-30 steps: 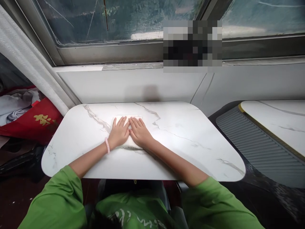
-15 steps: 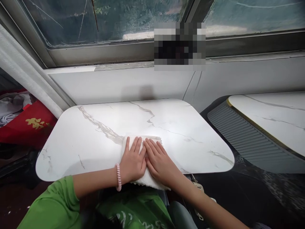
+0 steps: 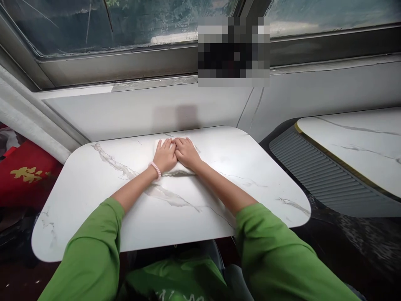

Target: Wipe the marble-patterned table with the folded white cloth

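A folded white cloth (image 3: 179, 169) lies on the white marble-patterned table (image 3: 150, 228), towards its far edge. My left hand (image 3: 165, 156), with a pink coiled band (image 3: 156, 169) at the wrist, rests palm down on the cloth, fingers stretched forward. Pressed against it, my right hand (image 3: 187, 154) also lies over the cloth, its fingers extended and slightly bent. Both hands cover much of the cloth; its near edge shows below them.
A wall and window frame (image 3: 125, 65) stand behind the table. To the right is a second marble-patterned table (image 3: 360, 138) with a ribbed grey side. A red bag (image 3: 28, 171) and a pale curtain (image 3: 28, 104) are at the left.
Both hands have slid forward with the cloth, from the table's near edge to near the far edge. My arms are now stretched out, and the view has shifted slightly.
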Available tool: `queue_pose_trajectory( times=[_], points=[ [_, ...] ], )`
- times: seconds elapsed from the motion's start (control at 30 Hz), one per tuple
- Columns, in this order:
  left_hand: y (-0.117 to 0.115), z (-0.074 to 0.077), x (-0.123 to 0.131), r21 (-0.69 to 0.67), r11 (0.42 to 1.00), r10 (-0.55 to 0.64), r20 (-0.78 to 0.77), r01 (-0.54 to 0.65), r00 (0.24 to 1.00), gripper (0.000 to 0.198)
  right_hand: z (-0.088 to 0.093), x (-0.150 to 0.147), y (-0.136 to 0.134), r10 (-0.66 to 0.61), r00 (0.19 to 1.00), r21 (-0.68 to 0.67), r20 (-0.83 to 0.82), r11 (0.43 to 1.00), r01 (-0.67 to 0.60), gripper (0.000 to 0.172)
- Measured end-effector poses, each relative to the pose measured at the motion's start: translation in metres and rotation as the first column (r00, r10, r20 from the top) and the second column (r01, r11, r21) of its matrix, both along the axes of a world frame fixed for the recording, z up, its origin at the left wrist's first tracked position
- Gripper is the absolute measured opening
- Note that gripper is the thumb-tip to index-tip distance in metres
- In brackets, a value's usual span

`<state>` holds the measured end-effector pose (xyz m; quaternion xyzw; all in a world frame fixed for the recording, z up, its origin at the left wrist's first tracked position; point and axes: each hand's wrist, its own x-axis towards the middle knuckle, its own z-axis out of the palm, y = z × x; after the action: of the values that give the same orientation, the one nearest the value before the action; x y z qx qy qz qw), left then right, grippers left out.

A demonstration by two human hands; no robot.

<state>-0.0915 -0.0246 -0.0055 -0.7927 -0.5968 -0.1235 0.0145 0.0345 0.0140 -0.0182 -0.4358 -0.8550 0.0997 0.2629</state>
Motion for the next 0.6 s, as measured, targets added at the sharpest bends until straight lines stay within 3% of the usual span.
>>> queue_pose_trajectory(
  times=[0.13, 0.27, 0.43, 0.6],
  points=[
    [0.042, 0.0, -0.006, 0.015, 1.0, 0.006, 0.033, -0.007, 0.999, 0.046, 0.001, -0.01, 0.041, -0.035, 0.999, 0.0, 0.003, 0.999, 0.035, 0.043],
    [0.055, 0.0, -0.005, 0.023, 0.999, 0.029, 0.038, -0.03, 0.999, 0.045, -0.001, -0.01, 0.056, -0.036, 0.999, 0.002, -0.001, 0.999, 0.036, 0.041],
    [0.046, 0.001, 0.001, 0.003, 0.999, 0.05, -0.011, -0.05, 0.999, 0.049, -0.002, -0.004, 0.046, -0.032, 0.999, -0.004, -0.03, 0.999, 0.032, 0.044],
    [0.015, 0.003, 0.024, -0.016, 0.997, 0.077, -0.021, -0.077, 0.997, 0.05, -0.001, 0.019, 0.019, 0.003, 0.999, -0.011, -0.042, 1.0, -0.003, 0.047]
  ],
)
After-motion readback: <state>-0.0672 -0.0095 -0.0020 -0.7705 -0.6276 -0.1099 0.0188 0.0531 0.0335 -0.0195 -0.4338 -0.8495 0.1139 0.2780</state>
